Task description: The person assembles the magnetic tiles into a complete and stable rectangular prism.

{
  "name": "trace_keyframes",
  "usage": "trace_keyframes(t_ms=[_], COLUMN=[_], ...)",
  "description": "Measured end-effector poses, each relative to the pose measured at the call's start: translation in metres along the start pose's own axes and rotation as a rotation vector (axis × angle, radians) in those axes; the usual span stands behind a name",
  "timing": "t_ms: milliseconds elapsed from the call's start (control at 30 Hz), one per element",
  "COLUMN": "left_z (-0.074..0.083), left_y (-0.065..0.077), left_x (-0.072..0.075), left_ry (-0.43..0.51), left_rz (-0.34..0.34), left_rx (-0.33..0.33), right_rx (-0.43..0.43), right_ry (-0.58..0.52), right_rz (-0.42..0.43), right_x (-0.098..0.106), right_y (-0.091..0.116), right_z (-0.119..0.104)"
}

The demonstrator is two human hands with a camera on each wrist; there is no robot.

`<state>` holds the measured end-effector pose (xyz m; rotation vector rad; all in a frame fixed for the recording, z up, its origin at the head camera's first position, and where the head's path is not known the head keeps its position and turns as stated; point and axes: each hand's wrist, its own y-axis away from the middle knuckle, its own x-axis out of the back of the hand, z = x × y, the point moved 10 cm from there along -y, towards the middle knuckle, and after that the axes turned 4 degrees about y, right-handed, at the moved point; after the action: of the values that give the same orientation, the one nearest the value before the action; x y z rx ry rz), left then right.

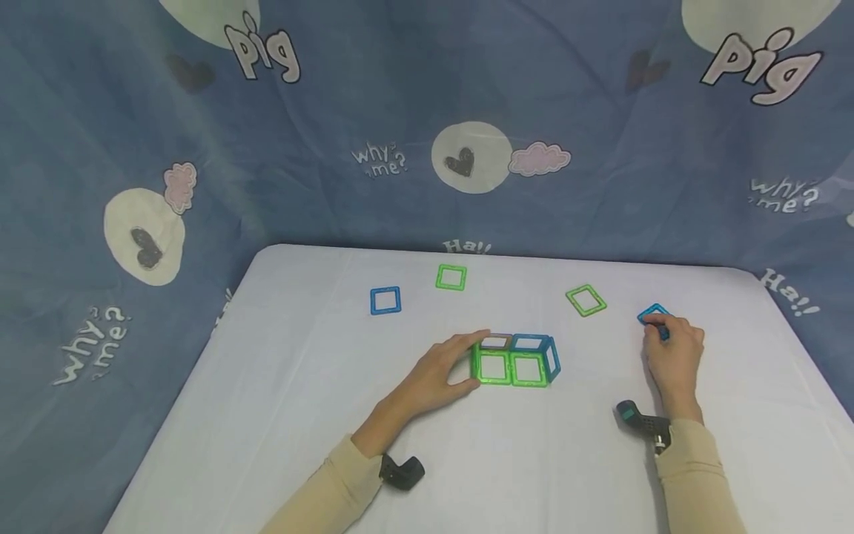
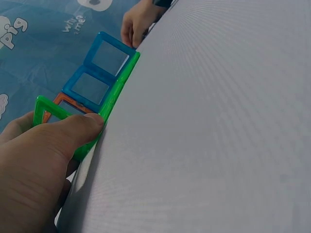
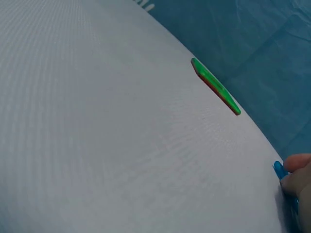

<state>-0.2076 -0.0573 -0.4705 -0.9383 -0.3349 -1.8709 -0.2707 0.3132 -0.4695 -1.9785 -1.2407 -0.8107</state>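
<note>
A low structure of square magnetic tiles stands mid-table: green front tiles (image 1: 494,368), blue tiles (image 1: 531,342) at the back and right end, and an orange-brown tile (image 1: 497,341) at the back left. My left hand (image 1: 437,374) holds its left end, thumb on the near corner and fingers at the far corner. In the left wrist view that end is a green tile (image 2: 43,108) between thumb and fingers. Off to the right, my right hand (image 1: 674,360) pinches a blue square magnetic tile (image 1: 652,309). Fingers partly cover this tile (image 3: 278,170) in the right wrist view.
Behind the structure lie a loose blue tile (image 1: 385,300), a green tile (image 1: 451,277) and another green tile (image 1: 586,300), all flat on the white table (image 1: 534,460). A patterned blue cloth (image 1: 373,89) hangs along the table's far edge.
</note>
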Motion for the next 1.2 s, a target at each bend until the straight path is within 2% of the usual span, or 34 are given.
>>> trace_keyframes(t_ms=[267,433,667,867,967,1200], left_z=[0.000,0.001,0.001,0.001,0.000,0.001], left_y=[0.002,0.003,0.004,0.005,0.006,0.004], left_x=[0.000,-0.002,0.000,0.001,0.000,0.001], left_ry=[0.018,0.000,-0.008,-0.002,-0.005,-0.009], left_rz=[0.001,-0.005,0.006,0.013,0.009,0.012], left_rx=[0.002,-0.002,0.012,0.011,0.012,0.006], right_rx=[0.001,-0.021,-0.044,-0.088,-0.084,-0.017], right_ry=[-0.044,-0.081,-0.259,-0.462,-0.497,-0.496], right_rz=[0.053,0.154,0.267,0.292,0.282,0.231], right_x=[0.009,0.021,0.035,0.039,0.041,0.041], right_y=[0.007,0.014,0.014,0.012,0.010,0.007], right_z=[0.001,0.004,0.001,0.009,0.009,-0.005])
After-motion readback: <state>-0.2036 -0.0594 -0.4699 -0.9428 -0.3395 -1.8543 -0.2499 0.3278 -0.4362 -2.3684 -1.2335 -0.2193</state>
